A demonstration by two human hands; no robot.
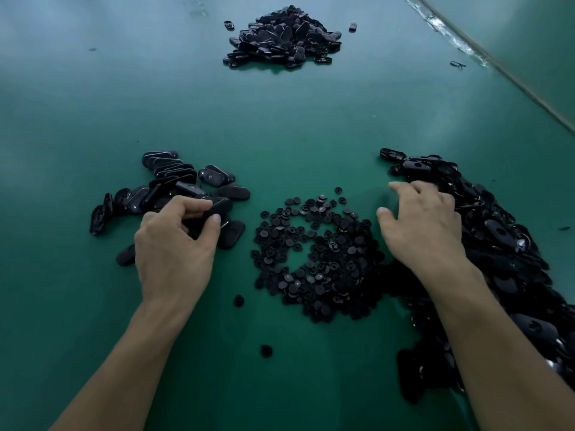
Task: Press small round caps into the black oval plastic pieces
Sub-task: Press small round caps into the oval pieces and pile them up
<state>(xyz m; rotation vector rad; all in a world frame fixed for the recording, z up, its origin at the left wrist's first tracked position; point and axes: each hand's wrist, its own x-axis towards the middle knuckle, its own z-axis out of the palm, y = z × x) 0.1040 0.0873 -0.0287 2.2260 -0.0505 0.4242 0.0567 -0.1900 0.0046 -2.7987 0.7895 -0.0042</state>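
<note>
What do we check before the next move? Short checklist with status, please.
1. Left hand grip on an oval piece: ok, pinched between thumb and fingers.
2. Right hand free: ok, fingers spread, nothing seen in it.
3. Caps in stock: ok, a heap lies between the hands.
4. Cap seated in the held piece: cannot tell, the fingers hide its face.
5. Ovals in the right pile: ok, plenty, at the right hand's fingertips.
6. Stray cap: not ok, it lies apart from the heap, near the left forearm.
</note>
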